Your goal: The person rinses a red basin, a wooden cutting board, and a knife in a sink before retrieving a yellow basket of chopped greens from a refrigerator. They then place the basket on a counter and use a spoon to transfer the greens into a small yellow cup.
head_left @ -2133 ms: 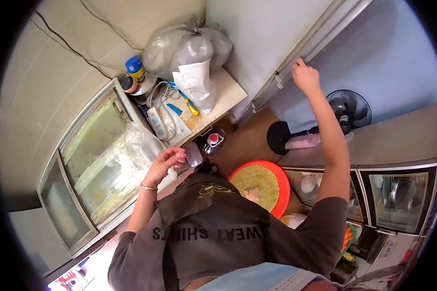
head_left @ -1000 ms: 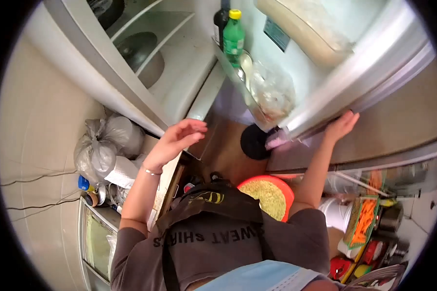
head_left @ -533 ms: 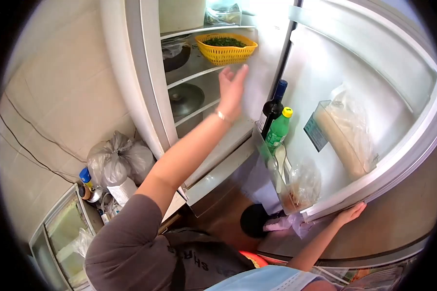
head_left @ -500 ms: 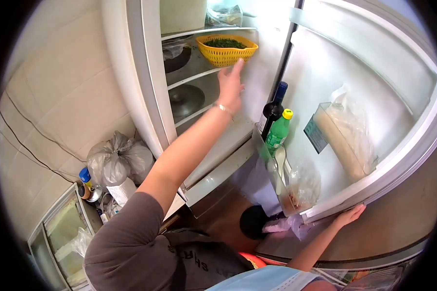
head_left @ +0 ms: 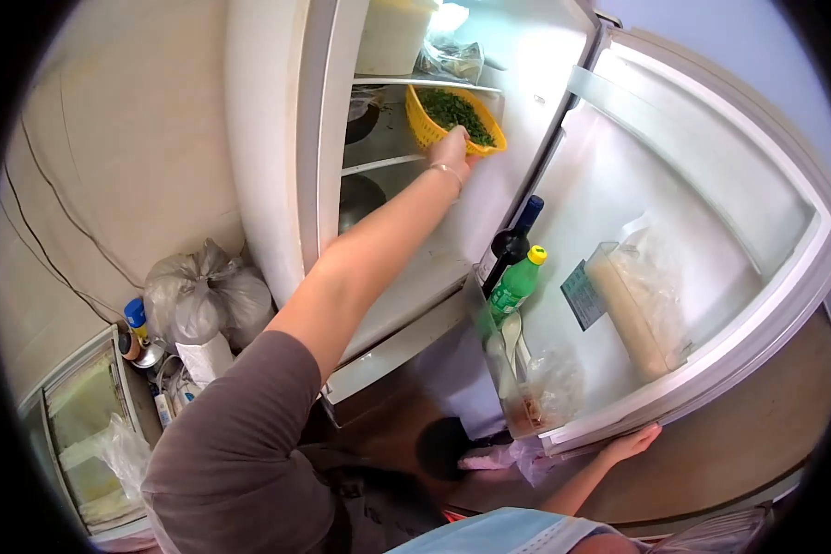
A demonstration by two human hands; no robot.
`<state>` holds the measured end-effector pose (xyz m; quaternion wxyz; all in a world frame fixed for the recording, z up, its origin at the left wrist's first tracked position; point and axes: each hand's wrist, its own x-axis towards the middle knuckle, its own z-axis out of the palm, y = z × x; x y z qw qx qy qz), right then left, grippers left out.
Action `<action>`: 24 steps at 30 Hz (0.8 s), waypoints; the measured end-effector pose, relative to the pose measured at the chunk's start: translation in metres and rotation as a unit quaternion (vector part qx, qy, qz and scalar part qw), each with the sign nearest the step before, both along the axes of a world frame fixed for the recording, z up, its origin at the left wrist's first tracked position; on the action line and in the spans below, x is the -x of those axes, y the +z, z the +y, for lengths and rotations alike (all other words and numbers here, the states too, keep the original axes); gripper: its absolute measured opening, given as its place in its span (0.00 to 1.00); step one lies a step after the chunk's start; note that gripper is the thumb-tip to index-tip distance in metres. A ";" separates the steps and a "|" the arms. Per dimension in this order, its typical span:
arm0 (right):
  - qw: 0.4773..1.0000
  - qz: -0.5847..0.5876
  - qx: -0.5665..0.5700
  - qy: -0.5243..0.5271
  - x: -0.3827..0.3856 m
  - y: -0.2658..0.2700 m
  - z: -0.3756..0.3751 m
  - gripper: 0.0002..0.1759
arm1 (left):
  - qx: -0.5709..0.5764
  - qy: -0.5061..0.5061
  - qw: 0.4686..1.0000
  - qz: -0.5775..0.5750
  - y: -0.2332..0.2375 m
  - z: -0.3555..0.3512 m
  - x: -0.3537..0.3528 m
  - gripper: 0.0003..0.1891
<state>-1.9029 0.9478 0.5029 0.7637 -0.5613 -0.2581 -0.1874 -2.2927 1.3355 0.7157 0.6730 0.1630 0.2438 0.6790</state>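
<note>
My left hand [head_left: 451, 150] reaches into the fridge and is closed on the near rim of a yellow plastic basket [head_left: 422, 121]. Chopped green leaves [head_left: 457, 113] lie in the basket, which tilts toward me on its shelf. The thumb shows over the rim, while the other fingers are mostly hidden. Low on the right, my right hand [head_left: 632, 444] grips the edge of the open fridge door [head_left: 711, 369], its fingers partly out of sight.
In the door rack stand a dark bottle [head_left: 511, 242] and a green bottle with a yellow cap [head_left: 519, 284]. A bagged pale roll [head_left: 632, 309] sits higher on the door. Tied grey plastic bags [head_left: 208, 295] rest left of the fridge. A pale tub [head_left: 392, 37] occupies the upper shelf.
My left hand has gone from reaching just below the basket to holding its rim. The basket has tipped toward me, showing more leaves. My right hand stays at the door edge.
</note>
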 end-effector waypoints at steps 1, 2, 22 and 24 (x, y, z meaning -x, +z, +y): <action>1.000 -0.004 -0.002 -0.002 0.001 0.001 0.001 0.31 | -0.021 -0.004 1.000 0.000 -0.001 -0.013 -0.002 0.18; 1.000 -0.010 0.001 0.021 0.003 0.002 0.000 0.30 | -0.040 -0.008 0.999 0.001 -0.003 -0.025 -0.005 0.17; 0.997 -0.039 0.000 -0.074 0.161 0.044 -0.065 0.29 | -0.017 -0.451 0.892 -0.031 -0.170 -0.427 0.238 0.20; 0.995 -0.061 0.015 -0.075 0.224 0.055 -0.096 0.29 | -0.009 -0.427 0.903 -0.042 -0.191 -0.484 0.290 0.22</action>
